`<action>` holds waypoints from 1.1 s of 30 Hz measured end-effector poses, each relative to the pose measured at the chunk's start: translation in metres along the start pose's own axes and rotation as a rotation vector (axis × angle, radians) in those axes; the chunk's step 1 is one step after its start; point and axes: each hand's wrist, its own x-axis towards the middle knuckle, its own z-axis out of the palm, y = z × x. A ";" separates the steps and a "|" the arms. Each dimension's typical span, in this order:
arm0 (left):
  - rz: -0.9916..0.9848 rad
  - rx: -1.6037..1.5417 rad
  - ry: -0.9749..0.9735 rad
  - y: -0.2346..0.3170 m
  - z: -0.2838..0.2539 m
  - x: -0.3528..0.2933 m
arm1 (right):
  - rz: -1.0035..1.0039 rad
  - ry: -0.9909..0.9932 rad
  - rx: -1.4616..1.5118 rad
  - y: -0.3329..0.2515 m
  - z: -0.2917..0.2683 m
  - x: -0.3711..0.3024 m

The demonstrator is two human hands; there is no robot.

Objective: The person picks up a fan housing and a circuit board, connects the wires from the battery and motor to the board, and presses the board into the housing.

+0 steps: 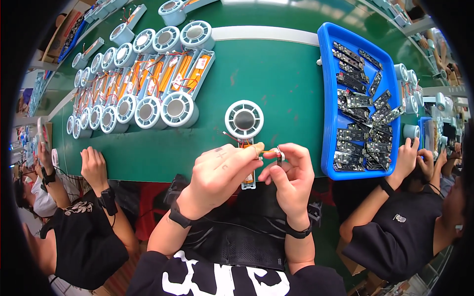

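In front of me on the green table lies a light-blue device housing (249,186) with a round, slotted head (244,120) around a grey disc. Its narrow body holds orange parts and thin wires, largely covered by my hands. My left hand (217,165) is closed over the body, thumb and fingertips pinching thin wires (268,152). My right hand (292,180) grips a small dark circuit board (280,159), seen nearly edge-on, with a white and red spot at its top. The wires reach from the left fingertips to this board. Whether they are joined is hidden by my fingers.
A blue tray (328,165) of several dark circuit boards stands to the right. Rows of similar light-blue housings (178,109) with orange batteries and loose wires fill the left. Other people sit at both sides, a hand (94,165) resting on the table edge at left.
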 end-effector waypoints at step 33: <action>0.018 -0.080 0.001 -0.007 0.007 0.005 | -0.337 0.011 -0.494 0.003 -0.007 0.001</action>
